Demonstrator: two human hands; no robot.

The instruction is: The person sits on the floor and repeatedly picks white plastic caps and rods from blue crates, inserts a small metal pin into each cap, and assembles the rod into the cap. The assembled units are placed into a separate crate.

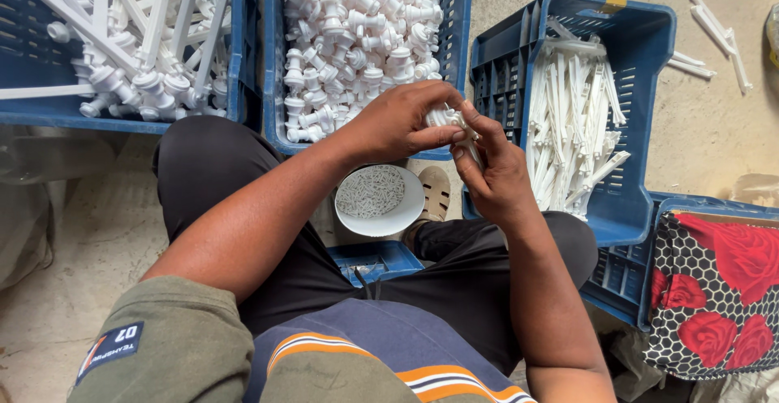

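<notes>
My left hand (399, 123) and my right hand (493, 172) meet above my lap, both gripping one small white plastic fitting (449, 116) between the fingertips. Most of the fitting is hidden by my fingers. Just below the hands sits a white bowl (406, 212) filled with tiny white pins. Right behind my left hand stands a blue crate (458, 13) heaped with white spool-shaped plastic parts (361, 30).
A blue crate (641, 62) of long white plastic sticks stands at the right. Another blue crate (235, 54) of white frame pieces is at the upper left. A red floral cloth (714, 289) covers a crate at lower right. Loose white sticks (714, 25) lie on the concrete floor.
</notes>
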